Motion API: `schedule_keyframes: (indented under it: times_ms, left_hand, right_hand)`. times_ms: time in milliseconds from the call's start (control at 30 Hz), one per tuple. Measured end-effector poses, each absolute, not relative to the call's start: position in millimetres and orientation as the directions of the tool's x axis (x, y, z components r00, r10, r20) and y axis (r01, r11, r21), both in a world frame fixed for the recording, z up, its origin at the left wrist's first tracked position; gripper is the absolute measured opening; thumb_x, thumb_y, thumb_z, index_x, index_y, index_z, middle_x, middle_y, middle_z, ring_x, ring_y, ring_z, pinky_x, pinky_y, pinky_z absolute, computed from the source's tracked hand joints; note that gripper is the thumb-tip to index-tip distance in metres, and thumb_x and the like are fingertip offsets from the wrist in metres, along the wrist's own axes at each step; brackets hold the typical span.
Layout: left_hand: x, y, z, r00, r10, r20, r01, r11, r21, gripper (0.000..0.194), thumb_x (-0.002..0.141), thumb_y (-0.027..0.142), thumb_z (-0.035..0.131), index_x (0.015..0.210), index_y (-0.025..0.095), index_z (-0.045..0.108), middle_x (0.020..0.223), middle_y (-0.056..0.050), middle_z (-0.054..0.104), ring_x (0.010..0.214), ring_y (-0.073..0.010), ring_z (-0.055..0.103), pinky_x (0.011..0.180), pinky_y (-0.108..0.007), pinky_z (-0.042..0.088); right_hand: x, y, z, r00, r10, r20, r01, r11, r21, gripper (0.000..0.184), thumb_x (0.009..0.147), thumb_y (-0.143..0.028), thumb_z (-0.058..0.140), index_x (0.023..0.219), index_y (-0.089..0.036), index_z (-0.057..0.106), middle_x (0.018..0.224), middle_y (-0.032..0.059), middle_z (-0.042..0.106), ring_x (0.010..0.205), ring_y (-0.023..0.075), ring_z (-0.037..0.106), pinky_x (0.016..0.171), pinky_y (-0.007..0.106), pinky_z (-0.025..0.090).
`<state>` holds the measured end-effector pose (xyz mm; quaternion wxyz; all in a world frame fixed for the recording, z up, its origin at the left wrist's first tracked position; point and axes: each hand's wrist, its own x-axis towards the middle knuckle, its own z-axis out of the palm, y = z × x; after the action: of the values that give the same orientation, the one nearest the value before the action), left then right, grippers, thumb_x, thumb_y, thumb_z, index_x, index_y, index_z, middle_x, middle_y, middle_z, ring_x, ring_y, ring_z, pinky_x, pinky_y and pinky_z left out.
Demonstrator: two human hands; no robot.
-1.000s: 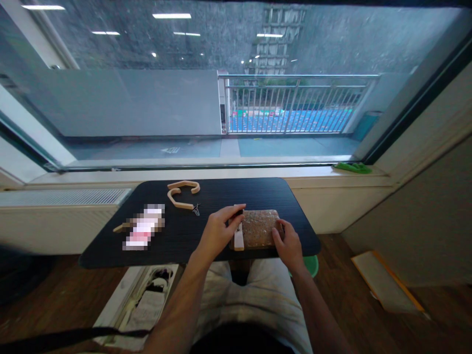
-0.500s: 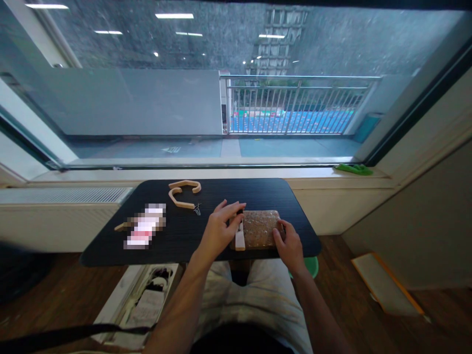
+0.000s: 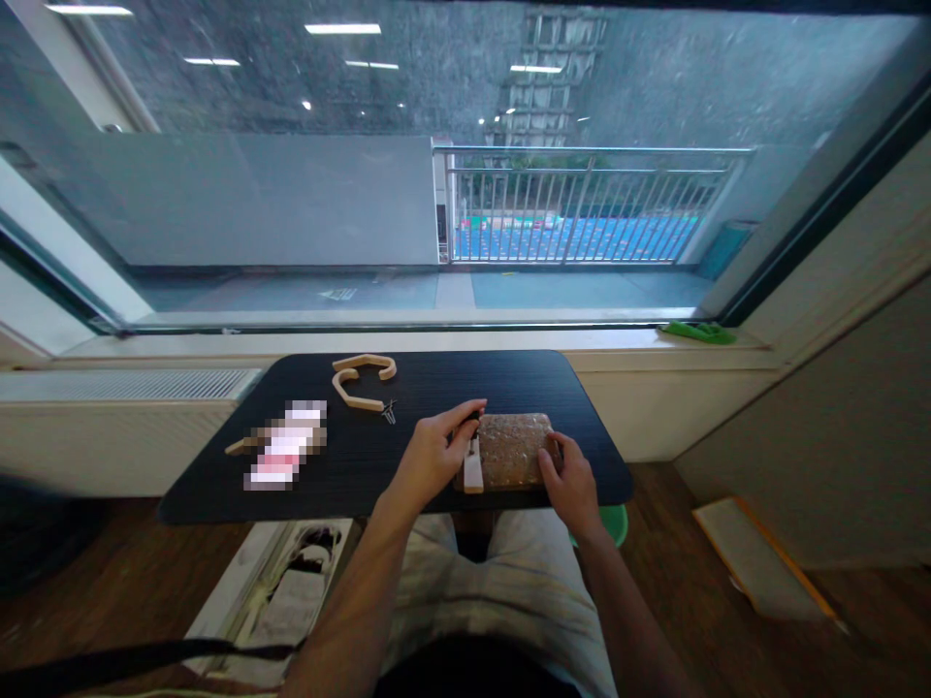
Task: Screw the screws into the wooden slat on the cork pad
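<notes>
A brown, glittery, flat rectangular block [image 3: 515, 452] lies on the black table in front of me; its exact kind I cannot tell. Along its left edge runs a narrow white strip [image 3: 472, 470], with a small dark piece [image 3: 474, 417] at its far end. My left hand [image 3: 434, 448] is closed in a pinch at that dark piece, its fingers partly hiding it. My right hand [image 3: 571, 483] grips the block's right edge, thumb on top. Farther back lie two curved wooden pieces [image 3: 356, 400], and beside them a small metal clip-like part [image 3: 389, 413].
A blurred-out white and pink item [image 3: 287, 446] and a light wooden stick [image 3: 240, 446] lie on the left of the table [image 3: 407, 504]. Beyond stand a radiator [image 3: 131, 417] and a window sill with a green cloth [image 3: 698, 333]. An open box [image 3: 291, 582] sits below.
My left hand's raised fingers have drawn in closer around the small dark piece. The right hand and the block have stayed in place.
</notes>
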<state>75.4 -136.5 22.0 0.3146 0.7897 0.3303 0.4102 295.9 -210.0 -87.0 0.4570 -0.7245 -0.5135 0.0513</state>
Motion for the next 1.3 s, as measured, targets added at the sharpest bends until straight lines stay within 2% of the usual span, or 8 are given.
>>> schedule_keyframes:
  times_ms: [133, 300, 467, 700, 1033, 1300]
  left_hand:
    - [75.2, -135.1, 21.1, 0.445, 0.756, 0.479, 0.255, -0.62, 0.742, 0.028, 0.09, 0.022, 0.06, 0.115, 0.019, 0.071, 0.11, -0.007, 0.075, 0.103, -0.0204, 0.07, 0.094, -0.032, 0.054]
    - [75.6, -134.6, 24.2, 0.417, 0.724, 0.55, 0.281, -0.678, 0.68, 0.025, 0.088, 0.019, 0.063, 0.111, 0.021, 0.073, 0.096, -0.005, 0.069, 0.085, -0.0158, 0.066, 0.081, -0.029, 0.054]
    - [75.1, -133.8, 23.2, 0.403, 0.724, 0.56, 0.289, -0.681, 0.672, 0.028, 0.087, 0.018, 0.065, 0.114, 0.02, 0.071, 0.092, -0.005, 0.07, 0.083, -0.0156, 0.066, 0.08, -0.028, 0.054]
    - [73.8, -131.8, 15.0, 0.318, 0.785, 0.531, 0.332, -0.617, 0.713, 0.026, 0.085, 0.021, 0.068, 0.11, 0.02, 0.073, 0.1, -0.006, 0.077, 0.09, -0.0199, 0.072, 0.087, -0.035, 0.058]
    - [73.4, -132.7, 19.2, 0.351, 0.779, 0.52, 0.347, -0.624, 0.7, 0.026, 0.084, 0.02, 0.069, 0.11, 0.022, 0.074, 0.106, -0.007, 0.077, 0.098, -0.0221, 0.073, 0.099, -0.04, 0.054]
    - [73.6, -136.3, 22.5, 0.395, 0.81, 0.432, 0.295, -0.558, 0.776, 0.028, 0.085, 0.023, 0.067, 0.112, 0.021, 0.074, 0.106, -0.004, 0.078, 0.094, -0.0218, 0.074, 0.088, -0.032, 0.059]
  right_hand:
    - [296.2, -209.5, -88.4, 0.461, 0.787, 0.41, 0.704, -0.043, -0.709, 0.044, 0.088, -0.046, 0.047, 0.115, -0.015, 0.062, 0.112, 0.0167, 0.069, 0.101, 0.0296, 0.065, 0.09, 0.047, 0.049]
    - [296.7, -209.2, -89.4, 0.467, 0.781, 0.416, 0.703, -0.042, -0.709, 0.043, 0.088, -0.045, 0.048, 0.116, -0.016, 0.063, 0.112, 0.0158, 0.07, 0.101, 0.0295, 0.065, 0.089, 0.046, 0.049]
    - [296.6, -209.9, -87.8, 0.464, 0.786, 0.408, 0.701, -0.044, -0.712, 0.044, 0.088, -0.046, 0.048, 0.116, -0.015, 0.062, 0.112, 0.0166, 0.069, 0.101, 0.0298, 0.065, 0.09, 0.047, 0.049]
    - [295.7, -210.6, -87.1, 0.465, 0.785, 0.41, 0.706, -0.05, -0.706, 0.044, 0.088, -0.046, 0.048, 0.116, -0.016, 0.062, 0.112, 0.0158, 0.07, 0.099, 0.0292, 0.065, 0.089, 0.046, 0.049]
    - [295.8, -210.6, -87.1, 0.476, 0.782, 0.403, 0.7, -0.06, -0.711, 0.044, 0.087, -0.046, 0.048, 0.115, -0.016, 0.063, 0.111, 0.0156, 0.07, 0.099, 0.029, 0.065, 0.089, 0.045, 0.05]
    - [295.9, -210.1, -88.0, 0.472, 0.78, 0.411, 0.7, -0.049, -0.712, 0.044, 0.087, -0.047, 0.048, 0.115, -0.016, 0.063, 0.112, 0.0162, 0.07, 0.101, 0.0301, 0.065, 0.09, 0.047, 0.049]
